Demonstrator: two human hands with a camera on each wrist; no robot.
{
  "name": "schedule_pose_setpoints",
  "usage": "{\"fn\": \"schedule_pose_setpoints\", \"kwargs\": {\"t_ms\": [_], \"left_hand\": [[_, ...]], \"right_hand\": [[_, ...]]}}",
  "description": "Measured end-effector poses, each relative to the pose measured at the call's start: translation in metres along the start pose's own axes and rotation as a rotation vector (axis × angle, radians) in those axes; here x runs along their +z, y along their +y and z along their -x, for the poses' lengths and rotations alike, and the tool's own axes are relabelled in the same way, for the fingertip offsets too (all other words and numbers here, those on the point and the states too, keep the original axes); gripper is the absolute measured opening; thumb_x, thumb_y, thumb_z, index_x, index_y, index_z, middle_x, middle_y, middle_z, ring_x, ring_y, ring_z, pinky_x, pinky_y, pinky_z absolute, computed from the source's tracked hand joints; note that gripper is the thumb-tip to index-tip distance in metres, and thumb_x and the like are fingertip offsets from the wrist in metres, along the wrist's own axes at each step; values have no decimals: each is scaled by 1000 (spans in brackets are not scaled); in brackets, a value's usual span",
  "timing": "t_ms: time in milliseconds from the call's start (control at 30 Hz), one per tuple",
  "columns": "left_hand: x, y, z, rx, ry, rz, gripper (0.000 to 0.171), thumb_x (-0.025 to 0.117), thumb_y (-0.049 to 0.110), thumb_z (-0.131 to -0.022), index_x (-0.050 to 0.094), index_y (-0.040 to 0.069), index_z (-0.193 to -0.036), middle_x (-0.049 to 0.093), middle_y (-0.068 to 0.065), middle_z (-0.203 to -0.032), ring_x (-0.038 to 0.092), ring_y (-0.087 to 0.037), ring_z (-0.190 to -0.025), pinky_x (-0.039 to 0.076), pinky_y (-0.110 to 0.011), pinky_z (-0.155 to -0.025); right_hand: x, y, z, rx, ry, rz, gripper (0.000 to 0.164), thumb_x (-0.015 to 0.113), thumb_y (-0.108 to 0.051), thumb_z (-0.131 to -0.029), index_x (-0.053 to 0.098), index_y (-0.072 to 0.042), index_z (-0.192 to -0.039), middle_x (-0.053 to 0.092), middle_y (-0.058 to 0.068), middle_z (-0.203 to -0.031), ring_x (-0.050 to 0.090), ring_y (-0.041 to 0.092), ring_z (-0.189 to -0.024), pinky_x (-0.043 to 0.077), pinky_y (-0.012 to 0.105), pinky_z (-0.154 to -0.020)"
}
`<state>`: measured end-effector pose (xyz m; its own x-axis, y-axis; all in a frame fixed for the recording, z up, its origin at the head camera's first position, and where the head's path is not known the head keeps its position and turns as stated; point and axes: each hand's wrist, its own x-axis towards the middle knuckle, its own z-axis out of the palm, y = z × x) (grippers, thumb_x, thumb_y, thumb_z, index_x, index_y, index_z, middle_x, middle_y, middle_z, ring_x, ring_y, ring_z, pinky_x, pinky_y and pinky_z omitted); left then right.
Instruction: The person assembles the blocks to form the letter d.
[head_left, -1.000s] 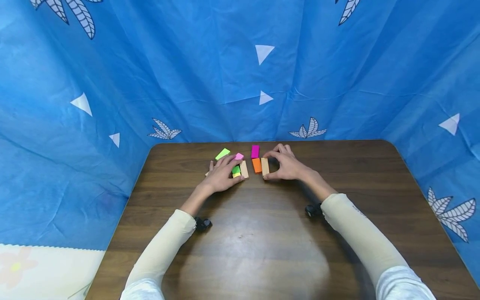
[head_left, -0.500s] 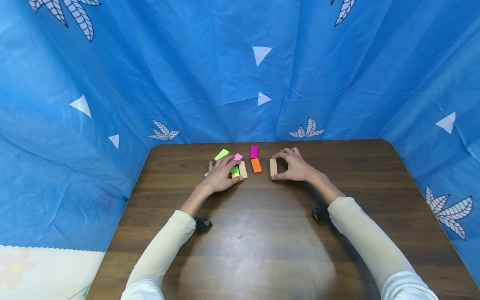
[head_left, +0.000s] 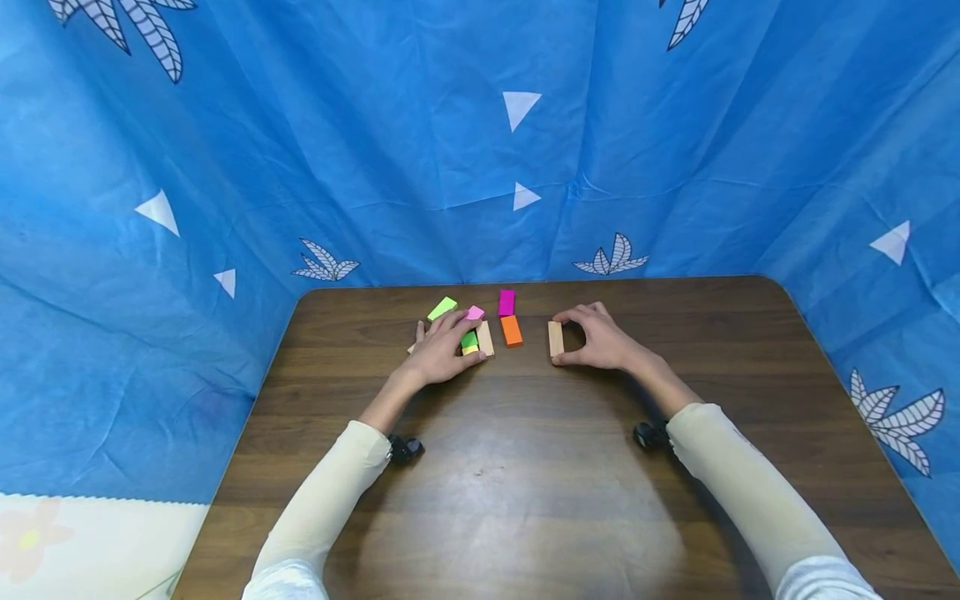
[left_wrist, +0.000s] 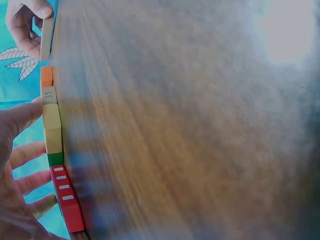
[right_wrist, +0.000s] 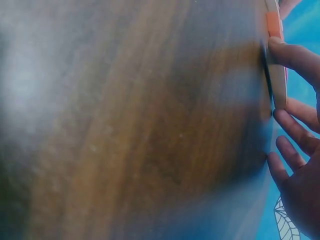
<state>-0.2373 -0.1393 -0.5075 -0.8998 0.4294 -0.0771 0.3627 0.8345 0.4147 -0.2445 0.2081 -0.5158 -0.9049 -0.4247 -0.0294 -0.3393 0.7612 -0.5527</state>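
Observation:
My right hand [head_left: 600,337] pinches a plain wooden block [head_left: 555,340] end to end between thumb and fingers, to the right of the other blocks. My left hand [head_left: 437,354] lies spread over the block group, its thumb at the near end of another wooden block [head_left: 486,339]. Under and beside it show a green block [head_left: 469,339], a yellow one [head_left: 470,351] and a pink one [head_left: 475,313]. In the left wrist view a red block [left_wrist: 66,197] with pale marks sits by the left fingers. The palm hides part of the group.
An orange block [head_left: 512,331] and a magenta block [head_left: 507,302] stand between the hands. Behind the left fingers lies a lime block [head_left: 442,308]. The dark wooden table [head_left: 480,467] meets a blue printed curtain [head_left: 435,192] at its back edge.
My right hand has slid the wooden block to the right, away from the orange block, opening a gap between them. The left hand has stayed in place over its blocks.

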Motion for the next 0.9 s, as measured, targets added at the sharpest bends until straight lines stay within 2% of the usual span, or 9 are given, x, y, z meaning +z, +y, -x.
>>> {"fn": "schedule_pose_setpoints", "kwargs": {"t_ms": [267, 900], "left_hand": [[2, -1, -1, 4, 4, 1, 67, 69, 51, -102, 50, 27, -161, 35, -5, -175, 23, -36, -167, 9, -86, -123], [0, -2, -2, -1, 8, -12, 68, 70, 53, -102, 49, 30, -162, 35, -4, -175, 22, -36, -168, 8, -86, -124]], "right_hand": [[3, -1, 6, -5, -3, -22, 84, 92, -56, -80, 65, -14, -147, 64, 13, -148, 42, 33, -133, 40, 58, -113], [5, -8, 28, -11, -29, -24, 80, 89, -54, -85, 63, -18, -151, 64, 12, -148, 44, 30, -132, 44, 58, -110]]}}
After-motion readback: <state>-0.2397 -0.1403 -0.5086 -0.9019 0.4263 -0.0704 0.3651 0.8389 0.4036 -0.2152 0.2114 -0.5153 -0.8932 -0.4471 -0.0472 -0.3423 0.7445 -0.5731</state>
